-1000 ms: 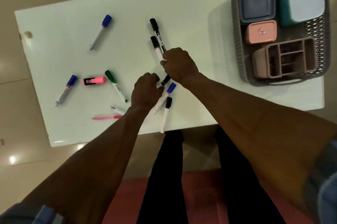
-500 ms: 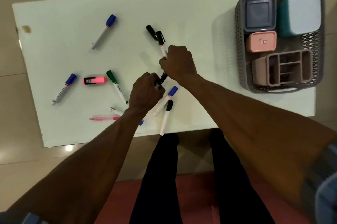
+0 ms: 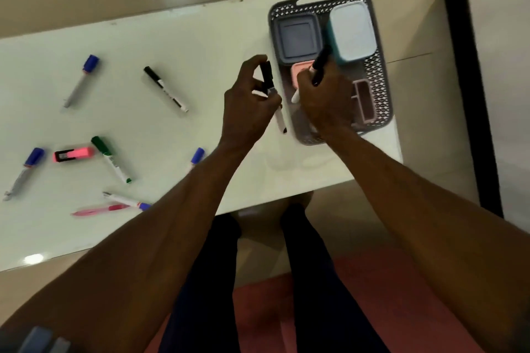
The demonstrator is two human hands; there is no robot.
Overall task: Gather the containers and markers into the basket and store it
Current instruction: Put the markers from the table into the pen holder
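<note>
Gripping black markers (image 3: pixel 320 65) in right hand (image 3: pixel 324 100), over basket (image 3: pixel 381 88) – left hand (image 3: pixel 246 105) pinching another black marker (image 3: pixel 271 88), just beside basket rim. Judging markers light, stiff, smooth – likely slipping when bundled, so clamping mid-barrel.

We have one view, from the head, looking steeply down. The table (image 3: pixel 200 45) fills the frame's left; our forearms enter from below.

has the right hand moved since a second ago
Yes. The right hand, gripping a black-capped marker, has gone from mid-table to over the basket, covering the pink container.
</note>
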